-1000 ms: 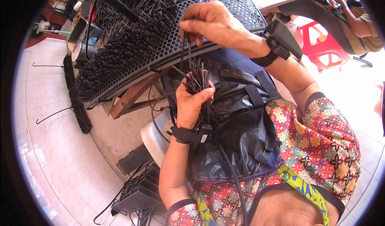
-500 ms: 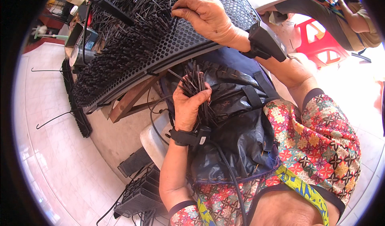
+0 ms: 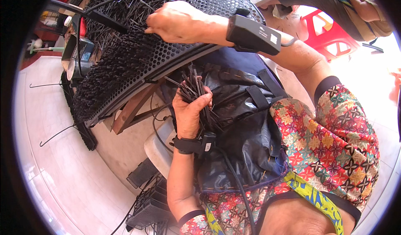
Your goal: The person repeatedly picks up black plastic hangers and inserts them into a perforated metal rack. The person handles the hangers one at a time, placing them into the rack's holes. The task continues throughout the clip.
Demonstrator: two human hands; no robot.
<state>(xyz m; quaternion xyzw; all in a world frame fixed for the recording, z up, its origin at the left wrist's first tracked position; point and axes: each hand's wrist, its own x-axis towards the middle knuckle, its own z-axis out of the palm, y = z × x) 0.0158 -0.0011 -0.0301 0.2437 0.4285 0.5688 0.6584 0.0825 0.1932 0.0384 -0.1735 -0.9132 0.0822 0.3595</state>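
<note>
My left hand [image 3: 188,116] is closed round a bundle of thin dark sticks [image 3: 193,87], held upright in front of a black apron [image 3: 244,139]. Above it, a black perforated panel [image 3: 177,53] slopes across the view. Dense rows of dark sticks [image 3: 110,64] stand in the holes of its left part. My right hand [image 3: 173,23] is over the panel, fingers pinched together at the border between standing sticks and bare holes. Whatever is between those fingertips is hidden. Behind the rows lies a heap of loose dark sticks [image 3: 125,3].
A black bar [image 3: 98,18] reaches over the sticks from the left. Under the panel are a brown frame [image 3: 138,109] and a whitish seat [image 3: 158,140]. Black slatted trays [image 3: 152,203] lie lower left. A red plastic stool [image 3: 330,36] and another person's arm [image 3: 362,5] are upper right.
My right hand has moved left and down from over the bare holes to the standing sticks. The left hand keeps its bundle. The whole view has shifted slightly.
</note>
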